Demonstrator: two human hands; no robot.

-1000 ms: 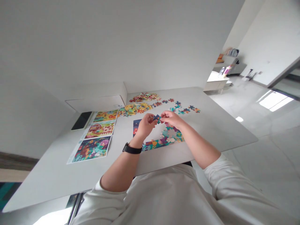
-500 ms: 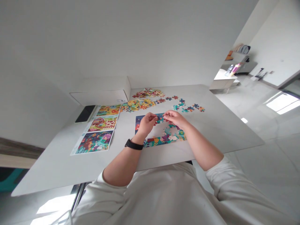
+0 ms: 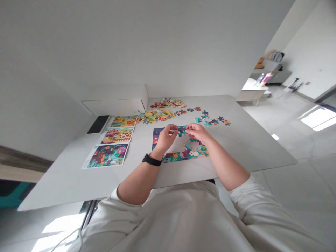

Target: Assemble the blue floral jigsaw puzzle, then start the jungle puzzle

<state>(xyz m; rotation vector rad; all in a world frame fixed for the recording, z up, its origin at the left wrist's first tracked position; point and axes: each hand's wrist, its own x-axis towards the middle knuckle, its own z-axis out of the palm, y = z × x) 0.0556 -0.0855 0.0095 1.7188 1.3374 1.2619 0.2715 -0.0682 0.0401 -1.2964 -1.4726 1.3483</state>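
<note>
Pale tabletop (image 3: 244, 147) fills the middle of the frame, with a glossy tiled floor (image 3: 294, 182) to the right and a low white table (image 3: 250, 94) far off at the upper right. Near the centre, the person's left hand (image 3: 165, 137), a black watch (image 3: 151, 160) on its wrist, and right hand (image 3: 198, 133) meet above the top of a part-built jigsaw frame (image 3: 185, 154). Left fingers (image 3: 173, 130) and right fingers (image 3: 189, 130) pinch a small dark blue-and-teal jigsaw piece (image 3: 181, 130) from either side; both hands are nearly closed, though whether it is clear of the table cannot be told.

A fingertip hold on something this small could slip, and the piece might drop among the others. The greater risk is the frame itself: if its pieces are not firmly joined, a wrist or the heel of a hand resting on them could knock them out of line.

Compared with half a second ago, the hands and the table's contents sit slightly further right in the view — most likely a head move. The grip looks much the same.
</note>
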